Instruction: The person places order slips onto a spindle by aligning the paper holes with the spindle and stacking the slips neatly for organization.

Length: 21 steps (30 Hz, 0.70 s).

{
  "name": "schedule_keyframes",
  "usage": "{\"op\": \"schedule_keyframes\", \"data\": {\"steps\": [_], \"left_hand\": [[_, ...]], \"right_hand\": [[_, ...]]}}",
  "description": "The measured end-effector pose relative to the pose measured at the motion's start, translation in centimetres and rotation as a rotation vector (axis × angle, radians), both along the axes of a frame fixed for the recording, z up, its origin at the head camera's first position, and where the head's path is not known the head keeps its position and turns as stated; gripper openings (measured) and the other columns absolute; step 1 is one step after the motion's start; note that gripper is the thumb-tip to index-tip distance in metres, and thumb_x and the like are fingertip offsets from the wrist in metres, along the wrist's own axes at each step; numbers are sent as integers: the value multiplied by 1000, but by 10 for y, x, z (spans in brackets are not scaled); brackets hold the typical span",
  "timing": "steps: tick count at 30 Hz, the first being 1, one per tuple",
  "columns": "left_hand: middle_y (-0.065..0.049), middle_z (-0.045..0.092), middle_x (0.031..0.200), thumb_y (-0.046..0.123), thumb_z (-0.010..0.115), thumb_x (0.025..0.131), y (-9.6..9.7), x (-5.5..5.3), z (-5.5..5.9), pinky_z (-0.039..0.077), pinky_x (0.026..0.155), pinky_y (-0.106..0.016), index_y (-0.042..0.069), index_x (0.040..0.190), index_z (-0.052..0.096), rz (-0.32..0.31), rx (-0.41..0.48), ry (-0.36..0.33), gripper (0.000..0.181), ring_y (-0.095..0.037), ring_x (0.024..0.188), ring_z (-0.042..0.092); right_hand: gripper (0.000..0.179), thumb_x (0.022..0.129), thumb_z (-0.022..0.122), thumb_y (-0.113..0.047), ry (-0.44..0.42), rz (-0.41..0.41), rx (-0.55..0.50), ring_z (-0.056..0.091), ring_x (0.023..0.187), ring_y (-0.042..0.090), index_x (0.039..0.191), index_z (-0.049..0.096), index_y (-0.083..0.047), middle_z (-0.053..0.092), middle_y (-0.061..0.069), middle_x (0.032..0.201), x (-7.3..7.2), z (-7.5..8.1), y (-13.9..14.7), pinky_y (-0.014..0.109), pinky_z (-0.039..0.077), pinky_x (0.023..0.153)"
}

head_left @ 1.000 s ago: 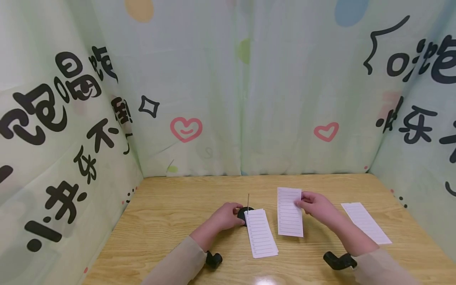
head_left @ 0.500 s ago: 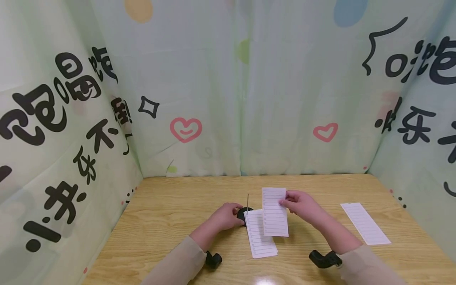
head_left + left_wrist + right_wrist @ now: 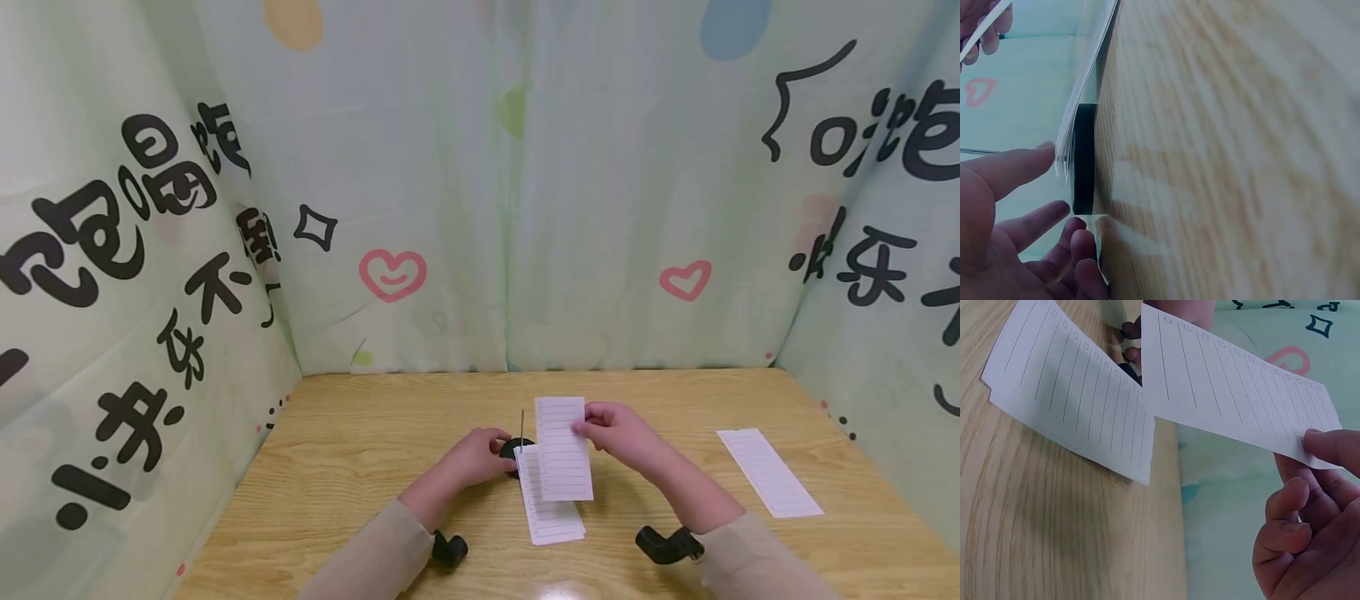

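My left hand (image 3: 476, 457) holds the round black base (image 3: 1084, 169) of a paper spike, thumb at the upper side and fingers by the edge. The thin metal spike (image 3: 522, 427) stands upright from it. A few lined checklist slips (image 3: 553, 527) are threaded low on the spike, their free ends toward me. My right hand (image 3: 618, 429) pinches one more lined slip (image 3: 1229, 381) by its right edge, thumb on the front. That slip is raised above the others, just right of the spike, and overlaps them in the head view.
Another lined slip (image 3: 769, 473) lies on the right side of the wooden table (image 3: 360, 433). Printed curtains (image 3: 450, 167) enclose the back and both sides. Black wrist mounts (image 3: 667, 546) show at the sleeves.
My right hand has moved left with its slip, from right of the threaded slips to over them, close to the spike. The left hand stays at the base.
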<state>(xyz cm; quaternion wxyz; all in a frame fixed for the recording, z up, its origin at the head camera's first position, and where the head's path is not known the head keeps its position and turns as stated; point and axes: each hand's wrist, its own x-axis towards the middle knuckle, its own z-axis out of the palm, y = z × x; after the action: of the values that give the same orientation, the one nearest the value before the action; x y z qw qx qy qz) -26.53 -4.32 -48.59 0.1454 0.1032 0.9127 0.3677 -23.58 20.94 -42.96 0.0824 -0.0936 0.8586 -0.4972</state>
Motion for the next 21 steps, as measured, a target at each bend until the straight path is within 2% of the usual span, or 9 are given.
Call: {"op": "schedule_keyframes", "data": {"steps": [6,10,12,17,21], "left_hand": [[-6,60,111,29,69,94,-2,2,3,50,69,-35,12,129,63,38,71,9,40,-20,81,56],[-2,59,107,33,63,98,-3,3,10,48,65,-33,14,125,65,32,116,64,34,-19,80,55],[0,61,108,37,60,99,-3,4,15,48,71,-34,15,124,66,41,138,83,34,-19,89,55],[2,63,117,48,51,101,0,8,26,50,82,-39,18,124,66,82,213,110,41,-18,99,57],[-3,65,111,51,48,101,4,11,35,50,78,-38,17,120,67,102,286,146,43,-18,94,58]], "right_hand": [[18,98,63,-21,4,16,-20,45,64,20,92,61,-4,48,3,68,-1,-3,-7,29,36,57],[17,98,63,-21,2,4,-9,46,66,20,97,63,-4,51,3,71,0,-3,-10,30,36,58],[17,98,63,-21,-5,2,-5,47,67,20,99,64,-4,52,3,72,0,-2,-11,30,37,59],[17,98,62,-20,-14,9,-2,48,69,21,101,65,-3,58,4,78,-1,0,-14,33,41,64],[17,98,62,-20,-11,17,-2,49,70,23,102,65,-3,59,4,80,-2,1,-16,33,41,64]]}}
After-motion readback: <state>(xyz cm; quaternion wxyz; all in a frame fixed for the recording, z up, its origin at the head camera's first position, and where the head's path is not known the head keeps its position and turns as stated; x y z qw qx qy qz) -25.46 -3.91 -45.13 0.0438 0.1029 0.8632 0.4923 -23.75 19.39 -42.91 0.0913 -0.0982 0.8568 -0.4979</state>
